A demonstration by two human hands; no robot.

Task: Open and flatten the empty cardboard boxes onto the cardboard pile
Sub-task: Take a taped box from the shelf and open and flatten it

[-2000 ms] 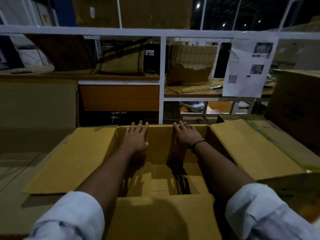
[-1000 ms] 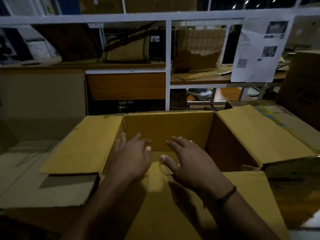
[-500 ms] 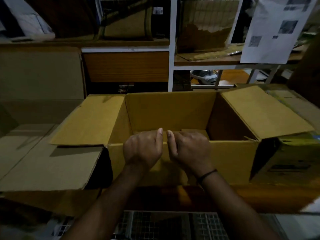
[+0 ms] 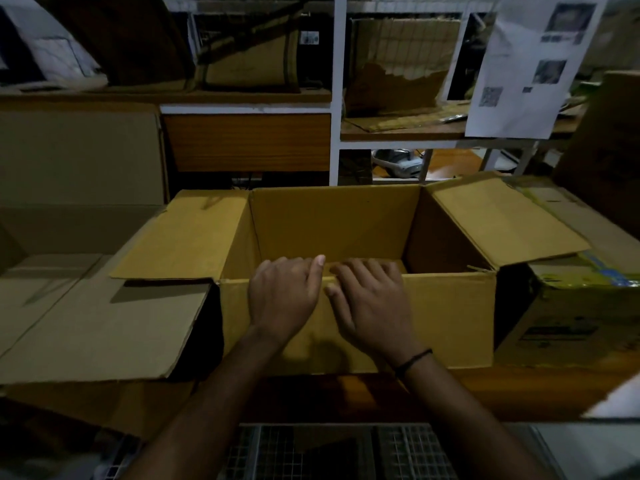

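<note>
A yellow-brown cardboard box (image 4: 450, 317) stands open in front of me, its left and right flaps spread outward. My left hand (image 4: 282, 296) and my right hand (image 4: 372, 303) sit side by side on the top edge of the box's near wall, fingers curled over the rim into the box. The fingertips are hidden inside. Flattened cardboard sheets (image 4: 86, 327) lie to the left of the box, partly under its left flap.
A printed box (image 4: 571, 306) stands against the open box's right side. White shelving (image 4: 334, 98) with more cardboard rises behind. A printed paper sheet (image 4: 526, 71) hangs at upper right. A wire mesh surface (image 4: 346, 452) lies below my arms.
Both hands came out of the box's inside, where they pressed the far wall and bottom, and moved back onto the near wall's rim. The near flap now hangs folded down.
</note>
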